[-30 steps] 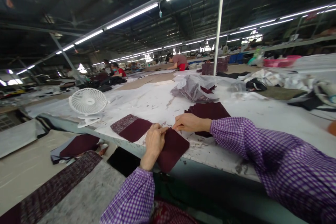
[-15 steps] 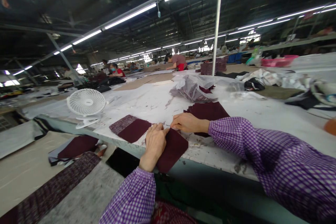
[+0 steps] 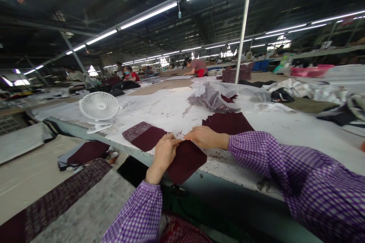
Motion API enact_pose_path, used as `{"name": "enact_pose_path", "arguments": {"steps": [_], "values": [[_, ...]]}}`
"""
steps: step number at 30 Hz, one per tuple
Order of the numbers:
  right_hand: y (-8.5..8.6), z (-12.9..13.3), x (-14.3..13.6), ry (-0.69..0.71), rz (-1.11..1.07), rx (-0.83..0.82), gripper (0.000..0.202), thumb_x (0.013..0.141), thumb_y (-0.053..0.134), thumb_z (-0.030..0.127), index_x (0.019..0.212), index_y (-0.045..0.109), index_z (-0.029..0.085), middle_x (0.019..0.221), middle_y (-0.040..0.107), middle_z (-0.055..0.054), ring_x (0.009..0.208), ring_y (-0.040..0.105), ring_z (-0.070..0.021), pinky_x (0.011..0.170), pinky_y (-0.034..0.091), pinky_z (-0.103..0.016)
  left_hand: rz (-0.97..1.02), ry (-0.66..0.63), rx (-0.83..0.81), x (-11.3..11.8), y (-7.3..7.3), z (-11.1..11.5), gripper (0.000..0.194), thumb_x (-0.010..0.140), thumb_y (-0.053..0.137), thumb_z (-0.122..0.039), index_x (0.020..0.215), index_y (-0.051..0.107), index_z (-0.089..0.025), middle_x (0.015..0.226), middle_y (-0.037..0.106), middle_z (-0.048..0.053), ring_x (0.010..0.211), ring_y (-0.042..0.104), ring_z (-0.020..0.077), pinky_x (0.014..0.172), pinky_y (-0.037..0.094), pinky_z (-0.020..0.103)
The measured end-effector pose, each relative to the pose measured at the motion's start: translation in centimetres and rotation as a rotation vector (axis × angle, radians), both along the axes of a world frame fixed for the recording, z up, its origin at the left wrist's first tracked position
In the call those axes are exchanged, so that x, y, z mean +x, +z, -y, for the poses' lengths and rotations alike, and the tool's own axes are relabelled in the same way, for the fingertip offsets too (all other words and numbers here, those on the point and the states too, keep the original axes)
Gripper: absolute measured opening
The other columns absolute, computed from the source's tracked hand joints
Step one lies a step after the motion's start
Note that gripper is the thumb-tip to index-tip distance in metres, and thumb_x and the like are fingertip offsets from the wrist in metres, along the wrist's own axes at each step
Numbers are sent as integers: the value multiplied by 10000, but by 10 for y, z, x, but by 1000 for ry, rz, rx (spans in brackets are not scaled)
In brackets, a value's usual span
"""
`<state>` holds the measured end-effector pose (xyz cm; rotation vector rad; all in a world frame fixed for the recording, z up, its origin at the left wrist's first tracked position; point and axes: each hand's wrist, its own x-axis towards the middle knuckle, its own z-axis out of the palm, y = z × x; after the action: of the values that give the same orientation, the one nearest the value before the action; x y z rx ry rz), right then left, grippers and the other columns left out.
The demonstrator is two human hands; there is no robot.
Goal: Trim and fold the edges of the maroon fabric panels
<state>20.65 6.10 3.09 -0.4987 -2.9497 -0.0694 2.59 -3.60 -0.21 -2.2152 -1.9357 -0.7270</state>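
Observation:
A dark maroon fabric piece (image 3: 186,161) lies at the front edge of the white table (image 3: 159,110), its lower part hanging over the edge. My left hand (image 3: 165,152) pinches its upper left edge. At its top corner my right hand (image 3: 203,136) has its fingers closed on the same piece, the fingertips of both hands close together. Left of my left hand lies a maroon piece with a speckled band (image 3: 148,137). Behind my right hand sits a stack of maroon pieces (image 3: 228,121) with jagged edges.
A white fan (image 3: 99,107) stands at the table's left edge. Behind the stack is a clear plastic bag (image 3: 209,97), near a white pole (image 3: 243,30). A pink basin (image 3: 312,70) and crumpled cloths are at the right. Two people (image 3: 196,67) (image 3: 131,73) are farther back.
The view has shifted slightly, so the surroundings appear farther right. My left hand has moved a little left relative to the fabric, and both hands still hold the maroon piece.

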Motion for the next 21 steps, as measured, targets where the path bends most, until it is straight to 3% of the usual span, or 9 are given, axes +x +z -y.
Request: {"name": "enact_pose_path", "arguments": {"steps": [6, 17, 21], "values": [[2, 0, -3, 51, 88, 104, 313, 875, 435, 90, 1050, 678, 184, 892, 621, -89, 885, 552, -204, 741, 398, -287, 174, -39, 122, -35, -13, 26, 265, 910, 479, -260, 889, 743, -245, 816, 630, 40, 791, 518, 176, 720, 426, 303], [32, 24, -28, 67, 376, 197, 527, 852, 430, 62, 1318, 548, 278, 941, 648, -103, 849, 606, -204, 690, 409, -281, 62, -44, 135, -34, -14, 29, 336, 951, 397, -300, 950, 727, -242, 817, 605, 55, 794, 487, 189, 715, 391, 324], [43, 30, -41, 98, 461, 217, 598, 840, 441, 67, 1377, 481, 329, 879, 672, -94, 774, 613, -205, 653, 404, -286, 206, -44, 135, -42, -15, 32, 216, 913, 479, -256, 938, 689, -212, 835, 607, 44, 826, 509, 189, 757, 418, 321]]}}
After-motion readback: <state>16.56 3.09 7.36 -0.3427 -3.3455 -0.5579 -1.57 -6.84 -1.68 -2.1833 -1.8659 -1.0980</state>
